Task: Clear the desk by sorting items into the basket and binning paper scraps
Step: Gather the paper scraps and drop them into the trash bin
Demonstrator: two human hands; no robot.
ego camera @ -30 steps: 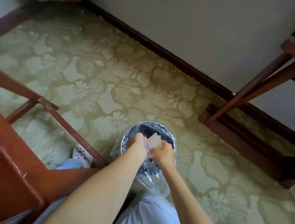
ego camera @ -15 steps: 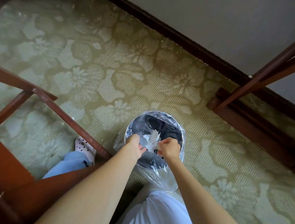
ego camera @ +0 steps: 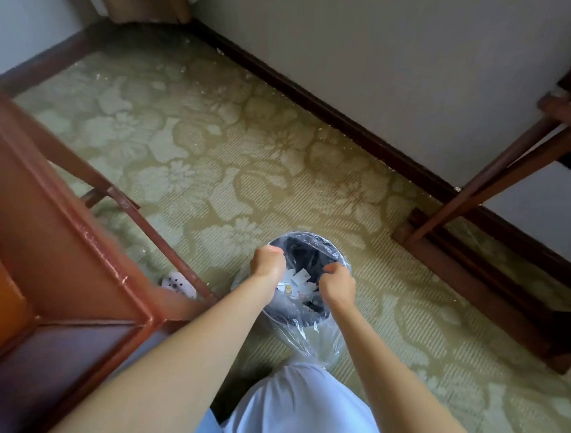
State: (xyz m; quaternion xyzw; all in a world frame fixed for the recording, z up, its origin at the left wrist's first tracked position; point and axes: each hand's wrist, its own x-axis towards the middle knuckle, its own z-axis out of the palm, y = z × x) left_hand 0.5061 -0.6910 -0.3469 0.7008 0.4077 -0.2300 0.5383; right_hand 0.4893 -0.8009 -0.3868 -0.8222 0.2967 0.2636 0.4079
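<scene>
The left hand (ego camera: 268,262) and the right hand (ego camera: 338,284) are both clenched, apart from each other, above the round black bin with a clear plastic liner (ego camera: 313,240). The white paper scraps (ego camera: 297,282) lie inside the bin, which stands on the green flowered carpet (ego camera: 213,162).

Olive floral carpet (ego camera: 213,162), dark bin (ego camera: 305,252), white scraps (ego camera: 301,277), seemingly dotted shoe (ego camera: 178,284).
</scene>
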